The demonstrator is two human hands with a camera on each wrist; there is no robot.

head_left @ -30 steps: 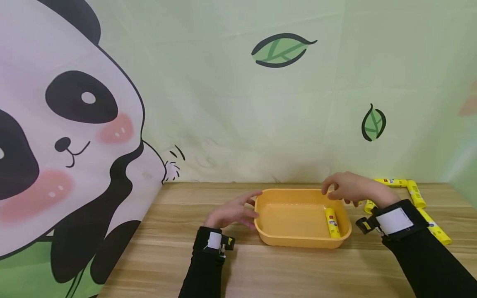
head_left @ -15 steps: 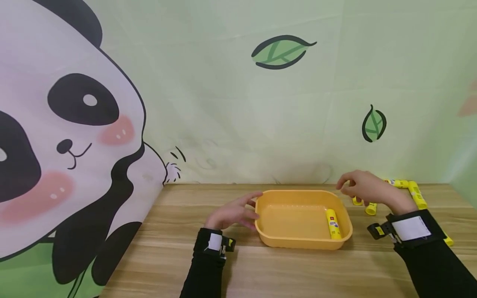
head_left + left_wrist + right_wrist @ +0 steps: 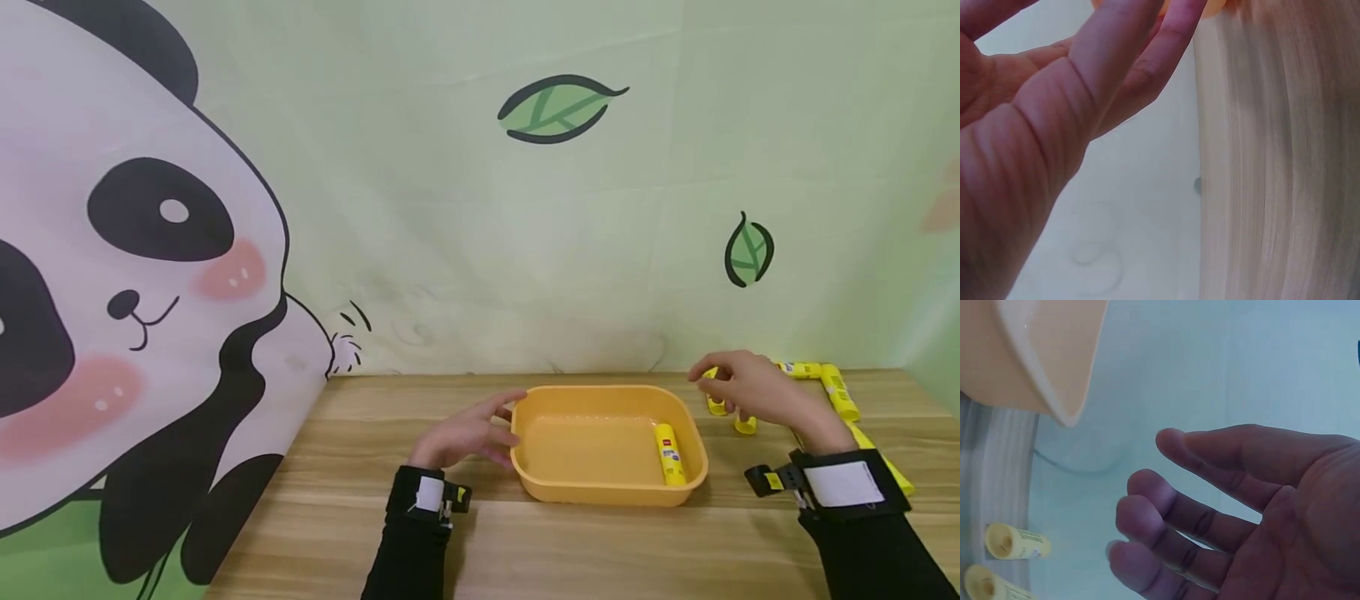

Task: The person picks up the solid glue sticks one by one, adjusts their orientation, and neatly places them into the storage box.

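Note:
An orange-yellow basket (image 3: pixel 592 492) stands on the wooden table, with one yellow glue stick (image 3: pixel 670 455) lying inside near its right end. At the basket's left end, my left hand (image 3: pixel 468 429) rests its relaxed fingers against the rim. My right hand (image 3: pixel 765 396) hovers right of the basket, above other yellow sticks, fingers loosely bent and holding nothing. In the right wrist view the thumb of my right hand (image 3: pixel 1241 506) lies near the index finger, and two sticks, one of them a yellow stick (image 3: pixel 1016 542), show at lower left.
Several more yellow sticks lie at the right, among them a stick (image 3: pixel 838 392) near the table's back edge and one partly behind the right wrist. A cloth backdrop (image 3: pixel 450 208) with a panda and leaves rises behind the wooden table (image 3: pixel 570 550).
My right hand has moved right, away from above the basket's right rim to over the loose sticks. My left hand has stayed at the basket's left end.

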